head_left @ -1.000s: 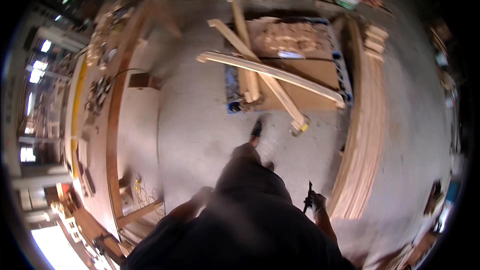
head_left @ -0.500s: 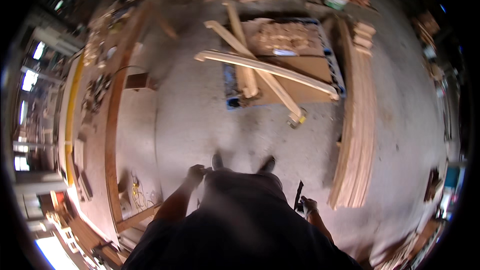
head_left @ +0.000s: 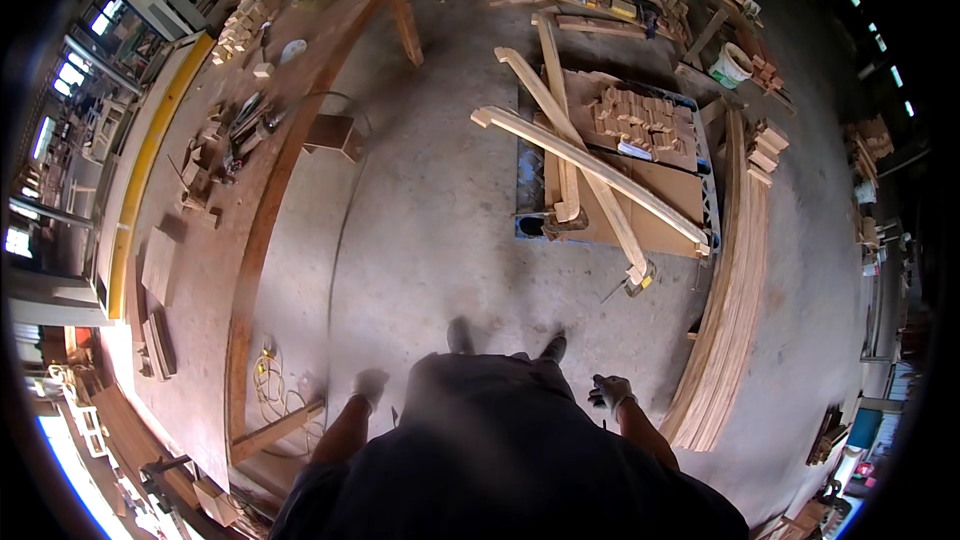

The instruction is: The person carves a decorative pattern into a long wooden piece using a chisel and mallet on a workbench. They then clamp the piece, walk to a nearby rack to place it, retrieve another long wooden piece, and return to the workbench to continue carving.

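Observation:
My left hand [head_left: 371, 386] hangs by my left side, pale and smeared, so its fingers cannot be read. Over the concrete floor on the other side, my gloved right hand [head_left: 614, 391] has its fingers curled around something dark, too small to make out. Ahead of my feet, several long pale wooden pieces with shaped ends [head_left: 590, 176] lie crossed over a blue pallet [head_left: 530, 190]. A tape measure [head_left: 640, 280] rests on the floor at the end of one piece. Neither hand touches the wood.
A long stack of timber strips [head_left: 725, 310] runs along my right. At left stands a long workbench [head_left: 205, 280] with wood blocks and tools on it. A coiled yellow cord [head_left: 268, 380] lies beneath its near end. A white bucket [head_left: 731, 67] stands far right.
My view has turned, so the pallet and timber appear farther right. My left hand is farther out from my body. The long dark thing upright beside my right hand no longer shows.

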{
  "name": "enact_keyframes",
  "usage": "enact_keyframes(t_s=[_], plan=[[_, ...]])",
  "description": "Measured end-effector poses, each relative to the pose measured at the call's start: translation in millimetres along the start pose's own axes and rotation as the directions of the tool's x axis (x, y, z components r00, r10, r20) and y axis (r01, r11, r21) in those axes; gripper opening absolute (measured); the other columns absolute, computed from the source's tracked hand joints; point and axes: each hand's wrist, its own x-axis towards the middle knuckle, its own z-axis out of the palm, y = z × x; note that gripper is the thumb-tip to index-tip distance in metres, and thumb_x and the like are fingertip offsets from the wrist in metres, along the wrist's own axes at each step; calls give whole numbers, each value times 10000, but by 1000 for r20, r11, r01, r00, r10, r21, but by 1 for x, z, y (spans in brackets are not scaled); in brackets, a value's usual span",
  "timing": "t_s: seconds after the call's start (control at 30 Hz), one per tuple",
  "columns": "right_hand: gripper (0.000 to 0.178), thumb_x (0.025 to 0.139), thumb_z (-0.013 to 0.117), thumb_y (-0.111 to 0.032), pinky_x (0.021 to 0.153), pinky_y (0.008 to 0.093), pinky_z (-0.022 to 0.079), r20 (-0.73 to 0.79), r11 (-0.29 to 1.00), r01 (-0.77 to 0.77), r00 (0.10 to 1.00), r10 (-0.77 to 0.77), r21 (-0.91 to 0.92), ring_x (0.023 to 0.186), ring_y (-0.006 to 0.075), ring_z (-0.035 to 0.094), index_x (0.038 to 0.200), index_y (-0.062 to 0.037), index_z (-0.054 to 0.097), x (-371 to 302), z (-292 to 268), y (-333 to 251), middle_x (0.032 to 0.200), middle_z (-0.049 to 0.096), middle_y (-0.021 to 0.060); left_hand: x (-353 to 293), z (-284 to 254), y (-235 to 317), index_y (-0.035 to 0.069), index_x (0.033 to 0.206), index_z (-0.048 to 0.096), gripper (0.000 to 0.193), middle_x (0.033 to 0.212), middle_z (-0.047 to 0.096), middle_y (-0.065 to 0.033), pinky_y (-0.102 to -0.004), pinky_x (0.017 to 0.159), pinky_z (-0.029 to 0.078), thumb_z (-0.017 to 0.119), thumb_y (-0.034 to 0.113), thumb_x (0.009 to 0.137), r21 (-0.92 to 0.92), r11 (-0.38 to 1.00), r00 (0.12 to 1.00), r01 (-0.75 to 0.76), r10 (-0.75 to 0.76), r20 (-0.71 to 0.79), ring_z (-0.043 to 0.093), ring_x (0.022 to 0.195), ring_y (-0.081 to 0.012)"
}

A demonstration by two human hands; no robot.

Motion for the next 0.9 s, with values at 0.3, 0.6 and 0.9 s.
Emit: enact_keyframes(t_s=[0.3, 0.6, 0.9], plan=[[326, 990, 687, -312, 584, 372, 589, -4, 990, 23, 1000, -23, -138, 699, 280, 736, 1022, 11, 658, -18, 69, -105, 890, 741, 190, 63, -13, -87, 161, 894, 715, 68, 875, 708, -81, -425, 706, 537, 658, 151, 859, -363, 930, 992, 52, -90, -87, 679, 830, -285], [351, 989, 685, -299, 543, 368, 581, 47, 983, -29, 998, 38, -183, 652, 277, 727, 1004, 51, 657, 61, 113, -215, 867, 745, 207, 170, -149, 25, 115, 924, 669, 63, 928, 667, -105, -431, 765, 519, 633, 131, 875, -235, 969, 992, -80, 54, -115, 641, 911, -317], [324, 968, 697, -331, 561, 371, 599, 114, 946, 305, 949, -293, -108, 650, 225, 720, 1007, -13, 649, 67, 193, -489, 849, 736, 145, 209, -388, 195, -31, 1278, 661, 406, 1113, 730, -106, -299, 862, 533, 702, 190, 940, -865, 498, 936, -63, -271, -224, 661, 975, -165]])
